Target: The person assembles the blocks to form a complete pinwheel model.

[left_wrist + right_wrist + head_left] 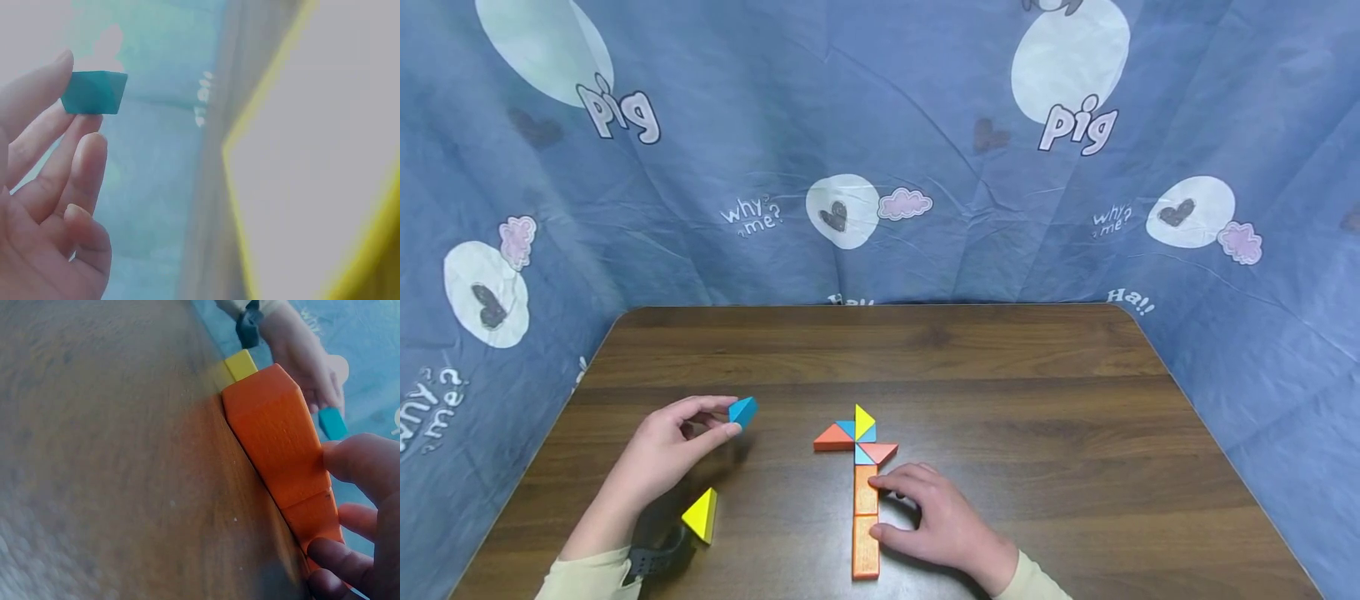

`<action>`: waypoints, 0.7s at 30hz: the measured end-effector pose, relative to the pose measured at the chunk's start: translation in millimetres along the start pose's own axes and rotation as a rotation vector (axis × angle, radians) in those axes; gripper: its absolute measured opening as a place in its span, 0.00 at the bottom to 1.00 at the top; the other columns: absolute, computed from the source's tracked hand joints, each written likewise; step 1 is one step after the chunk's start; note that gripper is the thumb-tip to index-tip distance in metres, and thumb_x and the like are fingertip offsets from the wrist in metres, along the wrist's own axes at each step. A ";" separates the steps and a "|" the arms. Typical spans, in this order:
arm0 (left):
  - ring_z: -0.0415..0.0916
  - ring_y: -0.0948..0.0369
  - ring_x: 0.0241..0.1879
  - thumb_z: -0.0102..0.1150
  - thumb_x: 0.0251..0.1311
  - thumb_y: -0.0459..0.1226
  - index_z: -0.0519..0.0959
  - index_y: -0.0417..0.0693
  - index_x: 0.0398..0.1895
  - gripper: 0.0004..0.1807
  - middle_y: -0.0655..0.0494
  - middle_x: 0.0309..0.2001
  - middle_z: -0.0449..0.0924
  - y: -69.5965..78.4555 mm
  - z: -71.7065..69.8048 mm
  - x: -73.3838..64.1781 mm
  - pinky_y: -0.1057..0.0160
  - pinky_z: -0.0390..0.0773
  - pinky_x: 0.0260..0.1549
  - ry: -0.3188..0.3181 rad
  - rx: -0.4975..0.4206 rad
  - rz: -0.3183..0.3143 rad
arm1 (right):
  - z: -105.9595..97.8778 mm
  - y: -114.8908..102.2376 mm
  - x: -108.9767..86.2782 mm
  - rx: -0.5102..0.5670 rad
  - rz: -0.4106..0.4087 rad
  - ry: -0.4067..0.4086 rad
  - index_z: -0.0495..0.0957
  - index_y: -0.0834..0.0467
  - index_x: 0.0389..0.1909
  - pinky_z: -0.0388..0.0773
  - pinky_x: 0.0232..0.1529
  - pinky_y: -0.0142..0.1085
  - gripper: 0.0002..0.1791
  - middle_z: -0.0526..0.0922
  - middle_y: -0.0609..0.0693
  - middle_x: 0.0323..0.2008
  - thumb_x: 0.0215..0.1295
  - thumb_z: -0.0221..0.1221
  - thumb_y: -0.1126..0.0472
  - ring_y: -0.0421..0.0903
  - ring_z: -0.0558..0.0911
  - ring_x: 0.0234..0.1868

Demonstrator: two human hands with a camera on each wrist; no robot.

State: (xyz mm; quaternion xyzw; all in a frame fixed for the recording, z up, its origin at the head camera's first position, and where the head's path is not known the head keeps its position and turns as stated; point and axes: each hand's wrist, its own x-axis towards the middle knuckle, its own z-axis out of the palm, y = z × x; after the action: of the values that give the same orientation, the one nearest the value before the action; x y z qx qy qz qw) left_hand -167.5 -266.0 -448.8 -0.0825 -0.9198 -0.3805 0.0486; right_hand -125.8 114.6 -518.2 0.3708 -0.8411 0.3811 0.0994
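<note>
My left hand (658,454) holds a blue triangular block (742,412) above the left part of the table. In the left wrist view the thumb and fingertips pinch this block (95,92). My right hand (936,517) rests at the right side of two orange rectangular blocks (866,546) laid end to end, its thumb and fingertips touching their edge. Above that column lies a pinwheel of triangular blocks: a yellow one (863,423), a red one on the left (834,437), another red one on the right (878,452), and blue pieces (862,455) between them.
A yellow triangular block (702,516) lies on the wooden table (1037,400) beside my left wrist, which wears a dark band (657,558). A blue printed curtain (925,100) hangs behind the table and along both sides.
</note>
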 end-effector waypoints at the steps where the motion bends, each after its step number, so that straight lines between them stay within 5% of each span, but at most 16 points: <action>1: 0.77 0.64 0.35 0.67 0.59 0.54 0.82 0.57 0.54 0.23 0.64 0.36 0.82 4.2 -0.2 -0.4 0.66 0.75 0.33 -0.003 0.000 0.005 | 0.0 0.0 -0.1 -0.001 0.003 -0.002 0.80 0.49 0.58 0.72 0.48 0.28 0.27 0.81 0.40 0.46 0.59 0.68 0.44 0.35 0.75 0.46; 15: 0.74 0.60 0.29 0.68 0.54 0.59 0.82 0.64 0.50 0.22 0.67 0.34 0.81 35.6 19.7 2.4 0.64 0.73 0.26 -0.069 -0.013 0.016 | 0.0 0.2 0.1 -0.003 0.011 -0.013 0.80 0.49 0.57 0.72 0.48 0.29 0.27 0.80 0.40 0.45 0.59 0.68 0.43 0.37 0.76 0.45; 21: 0.76 0.63 0.35 0.70 0.53 0.58 0.83 0.64 0.48 0.21 0.67 0.36 0.81 41.9 30.2 1.4 0.63 0.73 0.27 -0.091 -0.023 0.013 | 0.5 0.6 0.1 -0.009 0.006 -0.014 0.80 0.49 0.57 0.72 0.48 0.29 0.26 0.80 0.40 0.45 0.60 0.68 0.43 0.35 0.76 0.46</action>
State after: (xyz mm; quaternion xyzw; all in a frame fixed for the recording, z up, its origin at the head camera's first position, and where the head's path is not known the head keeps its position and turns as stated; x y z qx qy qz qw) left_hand -161.7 -215.3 -440.9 -0.1066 -0.9160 -0.3867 0.0082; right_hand -126.3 114.4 -518.8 0.3707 -0.8445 0.3750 0.0939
